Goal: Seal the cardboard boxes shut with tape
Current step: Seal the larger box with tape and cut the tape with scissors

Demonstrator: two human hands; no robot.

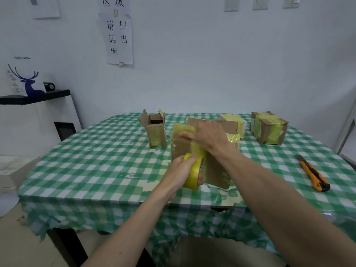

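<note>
A person's two bare forearms reach in from the bottom edge over a surface (96,155) covered with a green and white checked cloth. At the centre lies a long cardboard box (215,166), patched with strips of yellow tape.

The left hand (185,170), at about 6 o'clock from the box, has its grip curled around a roll of yellow tape (194,171), fingers wrapped through and round the ring, holding it against the near face of the box. A band of yellow tape runs from the roll up over the box.

The right hand (204,135) lies on top of the box with its grip spread, fingers straight and flat, thumb pointing toward 9 o'clock, pressing on the tape and cardboard.

At about 10 o'clock from the central box, just beside it but apart, a small cardboard box (156,135) stands upright with its top flaps open. At 1 o'clock, partly hidden behind the right hand, is a box wrapped in yellow tape (235,122). At 2 o'clock, well apart, sits a taped brown box (269,130).

An orange and black utility knife (313,174) lies on the cloth at 3 o'clock, well away from the hands.

On the white wall at 12 o'clock hangs a paper sign (119,39) with black characters. At 9 o'clock a black shelf (38,97) carries a white bag with a blue deer (25,79).
</note>
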